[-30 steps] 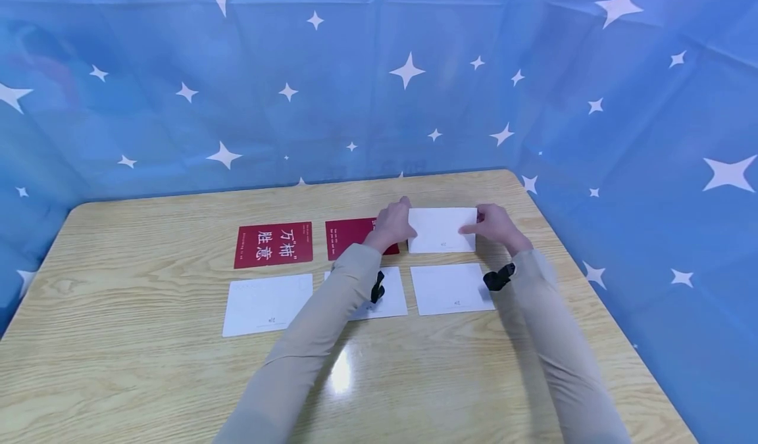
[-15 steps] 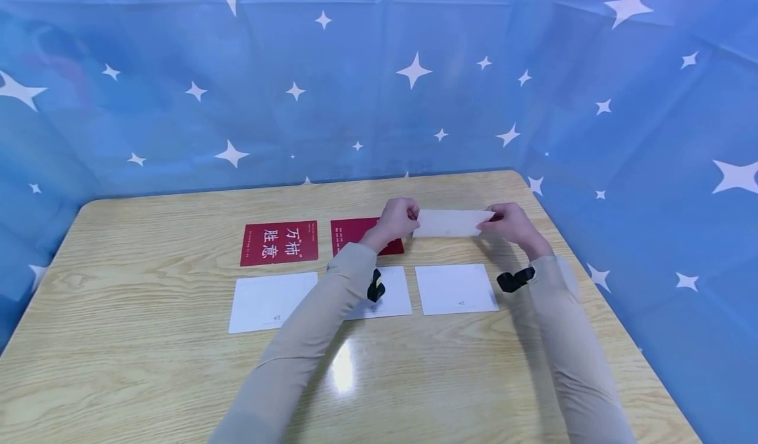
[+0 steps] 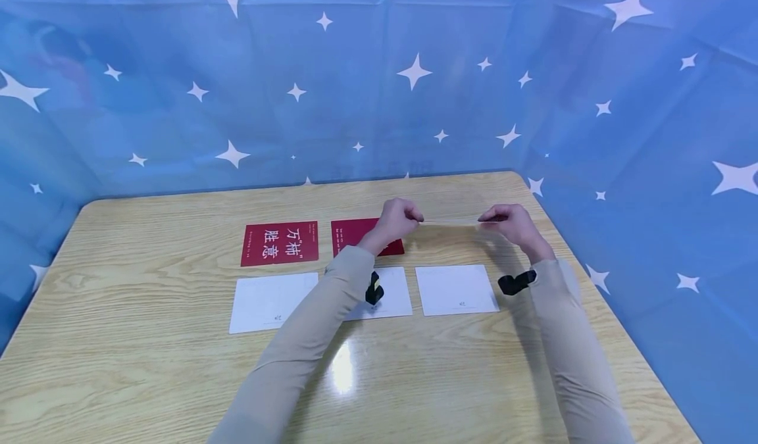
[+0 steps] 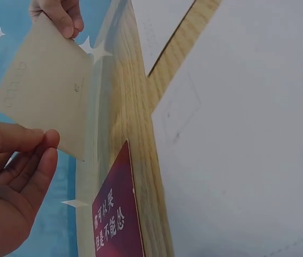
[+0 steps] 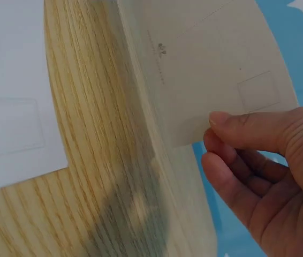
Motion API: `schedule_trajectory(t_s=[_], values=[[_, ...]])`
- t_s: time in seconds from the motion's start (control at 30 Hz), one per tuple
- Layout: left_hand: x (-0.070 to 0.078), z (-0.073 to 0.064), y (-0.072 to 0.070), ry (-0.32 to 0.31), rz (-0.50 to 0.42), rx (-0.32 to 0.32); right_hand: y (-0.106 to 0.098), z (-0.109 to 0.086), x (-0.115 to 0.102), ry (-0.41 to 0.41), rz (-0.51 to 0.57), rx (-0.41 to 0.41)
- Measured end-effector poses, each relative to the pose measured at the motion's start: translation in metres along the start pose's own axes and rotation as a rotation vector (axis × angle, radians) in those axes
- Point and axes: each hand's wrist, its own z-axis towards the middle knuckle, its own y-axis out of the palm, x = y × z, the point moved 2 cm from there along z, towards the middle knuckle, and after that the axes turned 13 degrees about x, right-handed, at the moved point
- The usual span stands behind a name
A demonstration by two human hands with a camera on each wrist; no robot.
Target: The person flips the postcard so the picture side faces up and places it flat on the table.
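Observation:
Between my two hands a postcard is held above the table, its pale back with a printed stamp box facing the wrist cameras. In the head view this postcard (image 3: 451, 225) is almost edge-on, a thin line. My left hand (image 3: 395, 223) pinches one end between thumb and fingers; the left wrist view shows the postcard (image 4: 50, 85) slanting up from that grip. At the other end my right hand (image 3: 512, 225) pinches a corner, thumb on the printed back of the postcard (image 5: 210, 64). Its other side is hidden.
A red card (image 3: 279, 243) with white characters lies at the left, and a second red card (image 3: 349, 232) lies partly under my left wrist. Nearer me are white cards: a left one (image 3: 266, 302), a middle one (image 3: 391, 289) partly behind my sleeve, and a right one (image 3: 456, 289).
The postcard has tilted from showing its white face to nearly edge-on in the head view. Both hands keep hold of its ends, having shifted slightly right in the picture.

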Motion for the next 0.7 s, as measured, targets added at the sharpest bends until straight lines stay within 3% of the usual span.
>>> schedule_trajectory(t_s=[0.23,0.7], values=[[-0.0048,-0.0010,-0.0001,-0.033,-0.011,0.024,0.0000,-0.0025,0.0012,0.048,0.001,-0.006],[-0.0085,-0.0020,-0.0006,-0.062,-0.054,0.013,-0.0037,-0.0041,0.0029,0.046,0.061,0.018]])
